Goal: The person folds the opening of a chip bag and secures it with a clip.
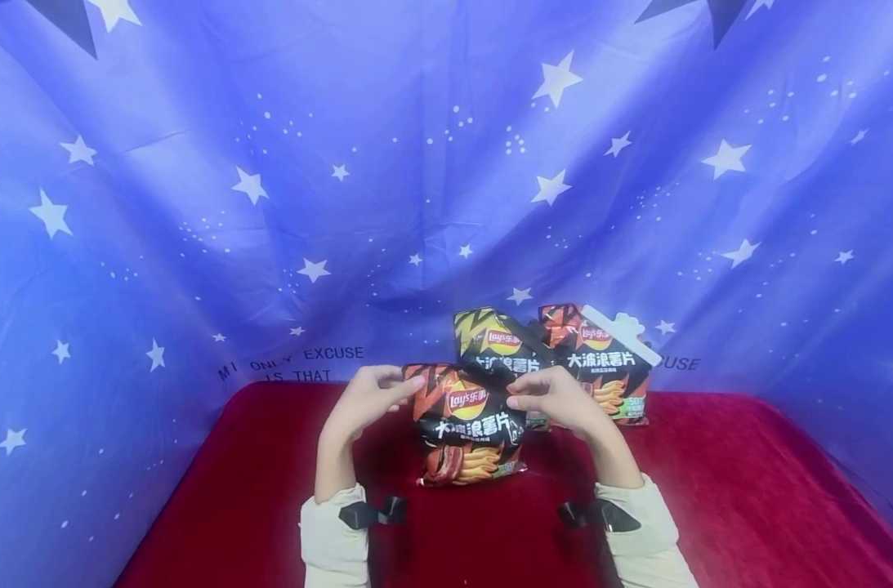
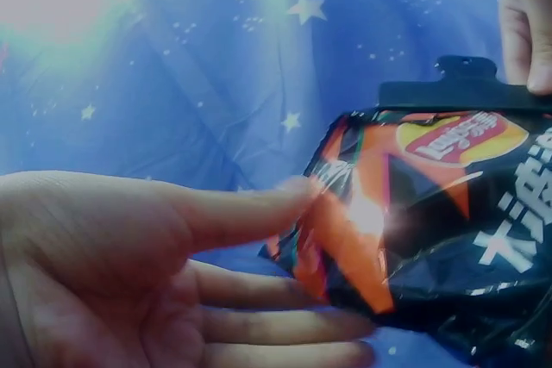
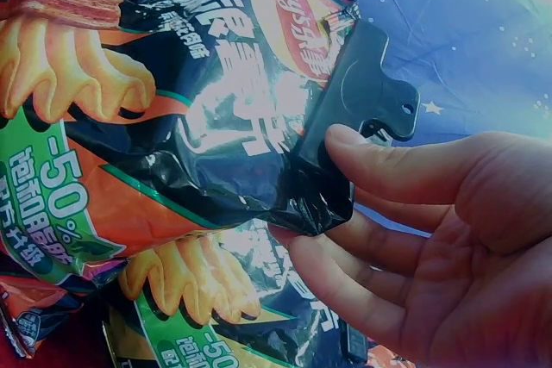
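Observation:
An orange and black Lay's chip bag [image 1: 466, 429] is held upright above the red cloth, its printed front towards me. My left hand [image 1: 367, 398] pinches its upper left corner, thumb in front and fingers behind. A black bag clip [image 3: 341, 96] lies across the bag's top edge. My right hand [image 3: 466, 230] grips the clip's end at the bag's upper right corner, with the thumb on the clip's face and the fingers behind. In the left wrist view, the other end of the clip reaches close to the bag's left corner.
Behind stand a yellow and black chip bag [image 1: 475, 335], partly hidden by the held one, and another orange bag [image 1: 600, 384] with a white clip [image 1: 622, 333] slanted over its top right corner. A red velvety cloth [image 1: 725, 490] covers the table; a blue starry curtain [image 1: 417, 163] hangs behind.

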A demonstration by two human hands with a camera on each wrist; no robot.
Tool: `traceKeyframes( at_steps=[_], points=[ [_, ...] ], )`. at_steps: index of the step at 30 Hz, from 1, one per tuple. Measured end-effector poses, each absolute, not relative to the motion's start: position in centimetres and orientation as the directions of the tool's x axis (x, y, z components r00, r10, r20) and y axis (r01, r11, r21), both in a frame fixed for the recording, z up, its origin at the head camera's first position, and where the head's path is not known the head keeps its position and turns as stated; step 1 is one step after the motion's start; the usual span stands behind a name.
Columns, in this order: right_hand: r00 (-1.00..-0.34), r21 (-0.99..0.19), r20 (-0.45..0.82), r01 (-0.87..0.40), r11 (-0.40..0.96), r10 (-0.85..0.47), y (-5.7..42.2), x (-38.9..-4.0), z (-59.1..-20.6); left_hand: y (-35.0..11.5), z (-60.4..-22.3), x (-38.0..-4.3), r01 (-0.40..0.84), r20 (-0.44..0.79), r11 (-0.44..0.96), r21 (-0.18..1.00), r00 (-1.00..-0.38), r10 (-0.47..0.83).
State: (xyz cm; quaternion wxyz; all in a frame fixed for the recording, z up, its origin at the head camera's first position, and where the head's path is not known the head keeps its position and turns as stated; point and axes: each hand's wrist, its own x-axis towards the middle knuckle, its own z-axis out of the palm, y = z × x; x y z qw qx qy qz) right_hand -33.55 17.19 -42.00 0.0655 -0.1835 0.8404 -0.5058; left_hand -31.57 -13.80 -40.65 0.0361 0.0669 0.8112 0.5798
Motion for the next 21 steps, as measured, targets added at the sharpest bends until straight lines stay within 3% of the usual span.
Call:
traceKeyframes(
  at_steps=[6,21],
  points=[
    [-0.931,-0.884,0.071,-0.225,0.409,-0.358,17.0,-33.5,-42.1,-14.1,-41.1,-31.7,0.019,-0.049,0.263,0.964,-0.967,0.249],
    [-0.943,-0.899,0.026,-0.167,0.406,-0.331,17.1,-33.6,-41.9,-13.2,-40.8,-32.0,-0.018,-0.041,0.191,0.982,-0.992,0.122]
  ],
)
